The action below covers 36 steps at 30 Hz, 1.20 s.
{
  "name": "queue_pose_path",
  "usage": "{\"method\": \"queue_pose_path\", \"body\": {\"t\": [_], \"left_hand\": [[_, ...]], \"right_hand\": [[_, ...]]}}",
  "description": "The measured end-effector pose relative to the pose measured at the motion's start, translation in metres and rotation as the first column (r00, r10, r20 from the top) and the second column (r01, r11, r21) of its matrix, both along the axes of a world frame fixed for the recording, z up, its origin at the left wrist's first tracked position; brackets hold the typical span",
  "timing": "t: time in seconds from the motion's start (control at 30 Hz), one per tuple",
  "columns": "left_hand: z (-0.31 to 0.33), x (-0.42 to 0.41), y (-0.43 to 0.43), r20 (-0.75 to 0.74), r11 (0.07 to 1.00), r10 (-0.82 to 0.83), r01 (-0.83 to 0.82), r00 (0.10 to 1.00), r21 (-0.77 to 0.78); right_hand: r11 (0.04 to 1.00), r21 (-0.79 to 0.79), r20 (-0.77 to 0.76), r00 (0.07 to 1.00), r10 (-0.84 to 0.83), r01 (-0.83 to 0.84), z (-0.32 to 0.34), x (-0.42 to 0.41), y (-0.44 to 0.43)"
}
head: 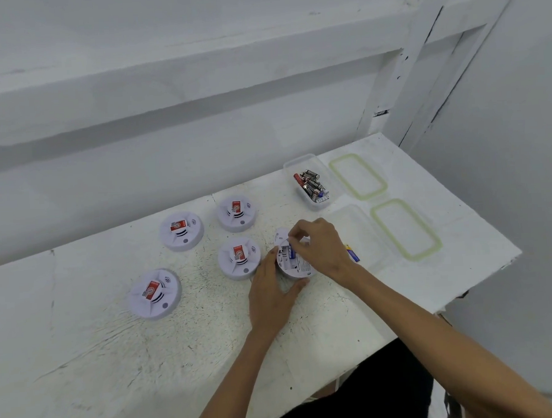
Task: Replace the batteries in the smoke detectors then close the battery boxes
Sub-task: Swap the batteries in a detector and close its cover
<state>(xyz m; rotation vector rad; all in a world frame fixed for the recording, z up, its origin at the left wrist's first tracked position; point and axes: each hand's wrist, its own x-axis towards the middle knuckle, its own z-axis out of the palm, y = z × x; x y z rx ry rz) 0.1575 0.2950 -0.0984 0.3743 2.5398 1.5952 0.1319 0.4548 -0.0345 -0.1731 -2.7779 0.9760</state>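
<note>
Lies nearer than the battery tub [301, 159] and a little to its left: the open detector [298, 266], back side up on the worktop [180, 357]. Cupped at the near rim by the left grip [271, 292], fingers and thumb curled round the housing. Pinched in the right grip [321, 248], fingertips clenched on the far end of a blue battery [291, 252] sitting in the compartment.

Runs with its long axis near to far, roughly in line with the tub, far end toward it. Cannot tell which terminal faces the tub, nor whether the cell sits flat or cocked up at the pinched end.

Likely trouble from here:
- Seating the cell reversed, polarity being unreadable under the fingers.
- Leaving it cocked on a contact, so blocking the cover [282, 235], standing open on the detector's side toward the tub.
- Pressing down off-centre and skidding the round housing out of the left grip.
- Sweeping the loose battery [352, 252], nearer than the tub and just beside the right wrist, off toward the worktop edge with the forearm.
- Mixing that loose cell with fresh ones, nothing marking it as spent.

Four more detectors [182, 231] wait left of the tub, faces up.
</note>
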Motion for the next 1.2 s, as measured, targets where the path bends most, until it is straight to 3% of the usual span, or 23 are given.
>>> {"method": "queue_pose_path", "body": {"t": [0.4,0.63,0.8,1.0,1.07,1.2], "left_hand": [[-0.003,0.0,0.005,-0.01,0.998,0.017,-0.017,1.0,-0.054],[-0.003,0.0,0.003,-0.005,0.998,0.014,-0.014,1.0,-0.061],[-0.007,-0.001,0.004,-0.013,0.999,0.019,-0.02,1.0,-0.028],[0.002,-0.001,0.003,-0.037,1.0,0.025,-0.024,0.999,0.015],[0.002,0.0,0.003,-0.054,1.0,0.022,-0.023,0.998,-0.003],[0.003,0.001,0.002,-0.054,0.999,0.025,-0.026,0.998,-0.018]], "right_hand": [[0.948,0.307,-0.102,0.988,0.117,-0.08,-0.028,0.012,-0.011],[0.867,0.479,-0.043,0.983,0.178,-0.136,-0.034,0.021,-0.012],[0.94,0.319,0.032,0.993,0.117,-0.121,-0.022,0.022,-0.008],[0.994,-0.028,-0.074,0.992,-0.106,0.104,0.018,-0.009,0.017],[0.98,-0.027,-0.078,0.977,-0.196,0.195,0.019,-0.029,0.032],[0.938,0.191,0.033,0.954,-0.299,0.288,0.02,-0.07,0.061]]}}
